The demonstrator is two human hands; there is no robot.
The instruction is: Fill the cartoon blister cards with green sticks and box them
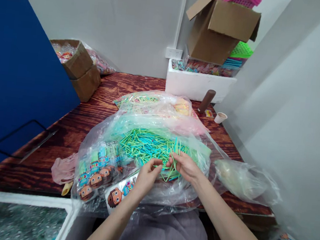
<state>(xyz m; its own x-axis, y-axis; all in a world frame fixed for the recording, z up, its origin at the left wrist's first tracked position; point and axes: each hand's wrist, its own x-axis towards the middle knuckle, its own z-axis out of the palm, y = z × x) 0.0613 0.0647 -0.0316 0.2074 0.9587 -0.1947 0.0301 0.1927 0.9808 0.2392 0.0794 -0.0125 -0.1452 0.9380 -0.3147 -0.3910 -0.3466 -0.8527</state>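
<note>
Sticks (149,146), green and blue, lie heaped at twelve o'clock from the curled left hand (148,173), its hold unclear, while the right hand (185,166) pinches several, best gripped lightly, ends aligned.

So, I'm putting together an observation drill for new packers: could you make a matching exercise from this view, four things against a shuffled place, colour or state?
Things:
1. right hand
2. paper cup
3. wall socket
4. stick pile

Descriptions:
A. mounted on the grey wall
B. green and blue, loosely heaped
C. holding some thin sticks
D. on the table, near the brown cylinder

Pairs: 1-C, 2-D, 3-A, 4-B
</note>
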